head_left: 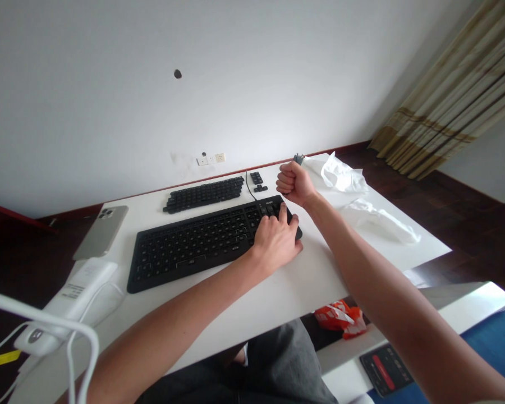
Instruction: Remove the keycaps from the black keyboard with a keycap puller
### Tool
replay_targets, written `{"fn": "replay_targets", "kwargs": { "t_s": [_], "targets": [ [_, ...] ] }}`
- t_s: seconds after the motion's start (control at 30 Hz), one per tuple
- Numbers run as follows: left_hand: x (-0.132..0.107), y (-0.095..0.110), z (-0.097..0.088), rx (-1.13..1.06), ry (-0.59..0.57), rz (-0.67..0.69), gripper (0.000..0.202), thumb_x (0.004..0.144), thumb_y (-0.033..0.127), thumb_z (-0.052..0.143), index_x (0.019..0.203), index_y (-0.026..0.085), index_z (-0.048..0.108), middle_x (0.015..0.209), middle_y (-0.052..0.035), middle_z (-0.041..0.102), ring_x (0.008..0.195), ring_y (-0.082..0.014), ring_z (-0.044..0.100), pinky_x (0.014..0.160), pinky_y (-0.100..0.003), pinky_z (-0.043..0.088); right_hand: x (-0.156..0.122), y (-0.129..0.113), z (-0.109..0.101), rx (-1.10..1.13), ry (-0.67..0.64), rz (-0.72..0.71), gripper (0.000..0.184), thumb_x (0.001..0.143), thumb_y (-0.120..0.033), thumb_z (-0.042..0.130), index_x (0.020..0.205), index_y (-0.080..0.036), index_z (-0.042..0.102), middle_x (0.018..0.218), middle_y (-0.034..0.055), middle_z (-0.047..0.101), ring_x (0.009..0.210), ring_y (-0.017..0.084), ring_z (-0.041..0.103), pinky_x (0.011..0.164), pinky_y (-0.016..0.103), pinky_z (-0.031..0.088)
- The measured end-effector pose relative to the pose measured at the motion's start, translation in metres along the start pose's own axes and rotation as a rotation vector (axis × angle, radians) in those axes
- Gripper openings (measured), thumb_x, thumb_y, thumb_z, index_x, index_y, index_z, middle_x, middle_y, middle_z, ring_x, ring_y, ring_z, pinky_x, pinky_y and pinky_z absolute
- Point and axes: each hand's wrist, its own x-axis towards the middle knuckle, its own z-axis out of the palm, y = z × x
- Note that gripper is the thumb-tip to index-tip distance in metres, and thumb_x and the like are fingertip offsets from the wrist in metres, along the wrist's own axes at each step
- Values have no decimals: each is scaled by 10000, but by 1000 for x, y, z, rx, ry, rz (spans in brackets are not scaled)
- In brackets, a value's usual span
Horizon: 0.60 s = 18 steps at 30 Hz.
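two hands: left hand (pixel 275 241) flat on keyboard (pixel 185 247), grip wide; right hand (pixel 294 183) above, grip a tight fist

A white wall (pixel 252 67) with sockets (pixel 210 159) backs the white table (pixel 320 280), with dark wooden floor (pixel 458 213) and striped curtain (pixel 454 101) to the right.

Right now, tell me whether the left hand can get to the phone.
Probably yes. The left hand rests on the keyboard's right end; the phone lies flat by the table's left edge. Only the low keyboard lies between them, nothing upright, so the way looks free.
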Motion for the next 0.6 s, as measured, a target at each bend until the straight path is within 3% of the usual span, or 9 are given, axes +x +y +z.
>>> {"fn": "replay_targets", "kwargs": {
  "t_s": [0.3, 0.47, 0.6],
  "targets": [
    [0, 2, 1, 14, 1, -3, 597, 960, 447, 608, 1487, 168, 564, 1663, -230, 390, 984, -317, 740, 864, -424, 533, 3, -1, -11, 158, 129, -33, 612, 814, -244, 697, 674, -244, 102, 478, -107, 137, 420, 63, 92, 344, 199, 161],
    [-1, 1, 2, 21, 2, -9, 615, 962, 451, 603, 1508, 173, 555, 1665, -221, 391, 976, -309, 738, 866, -420, 534, 3, 0, -3, 116, 145, -119, 594, 815, -239, 701, 665, -243, 126, 485, -101, 158, 426, 67, 117, 347, 199, 175],
    [-1, 2, 3, 24, 5, -25, 633, 965, 453, 597, 1539, 193, 538, 1684, -198, 367, 981, -306, 730, 875, -426, 538, 3, -3, 3, 70, 235, -217, 597, 852, -299, 710, 686, -244, 140, 502, -96, 178, 428, 73, 150, 354, 216, 206]
  ]
}}
